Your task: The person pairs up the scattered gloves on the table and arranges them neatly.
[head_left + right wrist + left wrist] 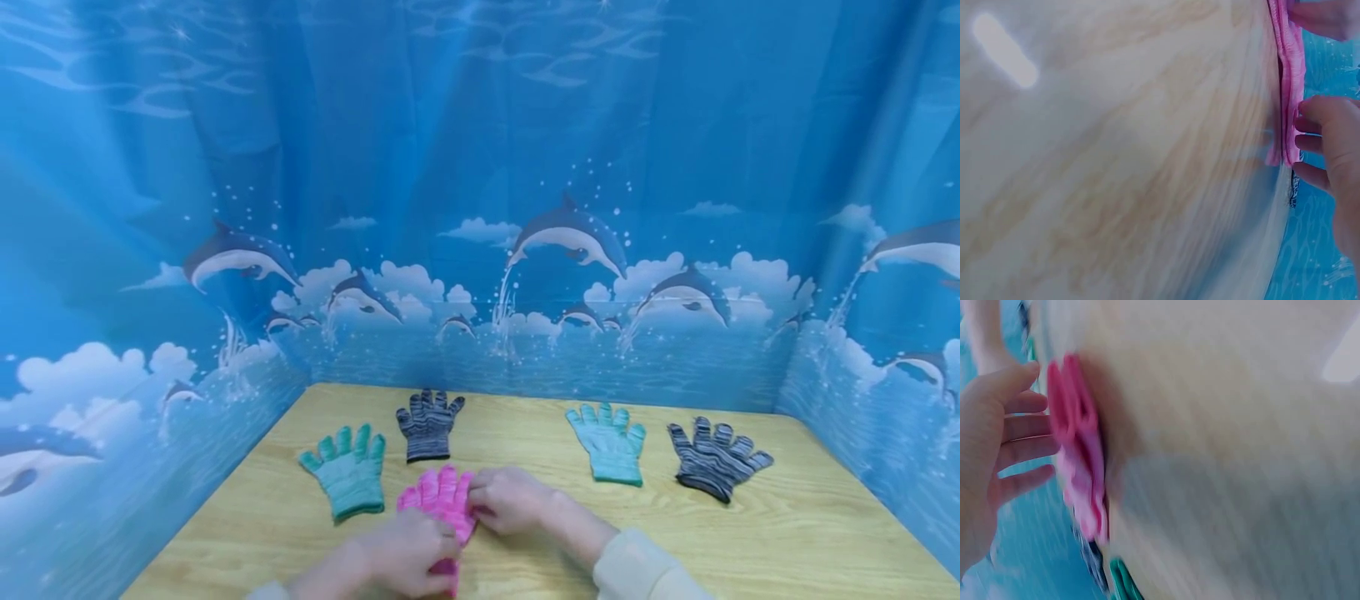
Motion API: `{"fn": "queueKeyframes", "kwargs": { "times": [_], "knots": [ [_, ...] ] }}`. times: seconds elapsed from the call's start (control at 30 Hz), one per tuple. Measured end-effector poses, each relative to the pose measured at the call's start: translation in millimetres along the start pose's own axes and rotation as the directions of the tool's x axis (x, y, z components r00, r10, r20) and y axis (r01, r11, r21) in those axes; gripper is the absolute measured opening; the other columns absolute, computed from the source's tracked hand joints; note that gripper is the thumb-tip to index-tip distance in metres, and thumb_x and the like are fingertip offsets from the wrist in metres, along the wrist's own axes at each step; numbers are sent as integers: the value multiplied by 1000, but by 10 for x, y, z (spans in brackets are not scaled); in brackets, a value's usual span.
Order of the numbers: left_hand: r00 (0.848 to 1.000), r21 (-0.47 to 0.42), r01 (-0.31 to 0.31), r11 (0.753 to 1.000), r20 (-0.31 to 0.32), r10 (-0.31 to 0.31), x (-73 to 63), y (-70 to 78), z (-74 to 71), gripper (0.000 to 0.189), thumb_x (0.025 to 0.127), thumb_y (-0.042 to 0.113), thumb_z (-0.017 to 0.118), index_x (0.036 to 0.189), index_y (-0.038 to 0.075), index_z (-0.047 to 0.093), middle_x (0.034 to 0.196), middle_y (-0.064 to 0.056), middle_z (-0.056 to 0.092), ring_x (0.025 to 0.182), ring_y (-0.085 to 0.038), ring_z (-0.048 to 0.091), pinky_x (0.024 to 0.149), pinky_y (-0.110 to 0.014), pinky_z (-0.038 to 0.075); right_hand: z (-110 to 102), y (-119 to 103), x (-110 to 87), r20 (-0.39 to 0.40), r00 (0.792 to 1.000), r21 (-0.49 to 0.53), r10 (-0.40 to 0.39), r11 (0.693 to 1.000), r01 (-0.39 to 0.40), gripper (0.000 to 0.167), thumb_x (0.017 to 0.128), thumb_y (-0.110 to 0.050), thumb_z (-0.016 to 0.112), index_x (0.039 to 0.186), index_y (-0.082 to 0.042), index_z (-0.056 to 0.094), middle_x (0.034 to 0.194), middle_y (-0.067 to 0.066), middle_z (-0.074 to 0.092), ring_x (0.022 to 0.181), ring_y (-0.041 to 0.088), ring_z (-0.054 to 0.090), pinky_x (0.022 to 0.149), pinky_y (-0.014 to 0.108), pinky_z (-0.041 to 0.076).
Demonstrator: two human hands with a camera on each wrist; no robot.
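A pink knitted glove (pixel 438 493) lies on the table at the front middle, its fingers pointing away from me. Over its cuff end is my left hand (pixel 408 550), hiding part of the palm. In the left wrist view, the fingers of that hand reach loosely to the folded pink cloth (pixel 1075 431). My right hand (pixel 510 500) is at the glove's right edge, fingertips against its outer finger. From the right wrist, the layered pink edge (pixel 1292 81) shows beside the loosely bent fingers (pixel 1311 144).
On the wooden table (pixel 540 550), a green glove (pixel 348 475) and a grey-black striped glove (pixel 429 427) lie at the left. Another green glove (pixel 611 446) and another striped glove (pixel 716 458) lie at the right. A blue dolphin-print curtain (pixel 480 167) encloses the back and sides.
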State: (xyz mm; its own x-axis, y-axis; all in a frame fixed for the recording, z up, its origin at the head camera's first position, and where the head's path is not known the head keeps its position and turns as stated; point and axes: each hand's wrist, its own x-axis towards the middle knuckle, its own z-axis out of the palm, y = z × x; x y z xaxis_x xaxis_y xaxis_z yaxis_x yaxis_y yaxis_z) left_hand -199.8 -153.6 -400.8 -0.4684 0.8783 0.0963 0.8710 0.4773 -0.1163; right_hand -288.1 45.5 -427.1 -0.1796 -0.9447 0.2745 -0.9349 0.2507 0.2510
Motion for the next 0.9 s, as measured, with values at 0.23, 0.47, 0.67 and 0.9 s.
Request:
{"fn": "queueKeyframes", "kwargs": {
  "times": [0.23, 0.47, 0.67, 0.9],
  "knots": [
    [908, 29, 368, 929, -228, -353, -82, -406, 2, 23, 74, 11, 68, 59, 17, 52, 53, 10, 42, 49, -5, 39, 48, -22, 36, -14, -33, 33, -7, 989, 3, 145, 989, -145, 14, 84, -32, 65, 89, -20, 69, 87, -8, 62, 77, 3, 55, 69, 14, 43],
    [853, -32, 499, 866, -157, -497, -121, -557, 92, 6, 75, 9, 69, 72, 8, 64, 58, 2, 54, 53, -13, 49, 51, -29, 42, 52, -56, 16, -8, 987, -7, 159, 987, -159, 15, 82, -34, 67, 87, -20, 68, 84, -8, 61, 74, 4, 54, 64, 14, 42],
    [881, 3, 443, 897, -185, -435, -88, -542, 156, 12, 73, 3, 65, 66, 12, 61, 58, 3, 54, 55, -15, 52, 54, -31, 44, 73, -58, 12, -7, 987, -12, 162, 987, -162, 14, 82, -33, 67, 88, -21, 68, 85, -8, 60, 75, 4, 53, 64, 14, 42],
    [844, -6, 498, 867, -226, -486, -111, -564, 163, 20, 64, -5, 62, 59, 14, 56, 55, 6, 47, 52, -10, 44, 52, -28, 40, 71, -52, 24, 22, 985, -16, 173, 985, -172, 13, 83, -34, 66, 86, -22, 67, 84, -10, 59, 75, 3, 52, 65, 14, 41]
  ]
}}
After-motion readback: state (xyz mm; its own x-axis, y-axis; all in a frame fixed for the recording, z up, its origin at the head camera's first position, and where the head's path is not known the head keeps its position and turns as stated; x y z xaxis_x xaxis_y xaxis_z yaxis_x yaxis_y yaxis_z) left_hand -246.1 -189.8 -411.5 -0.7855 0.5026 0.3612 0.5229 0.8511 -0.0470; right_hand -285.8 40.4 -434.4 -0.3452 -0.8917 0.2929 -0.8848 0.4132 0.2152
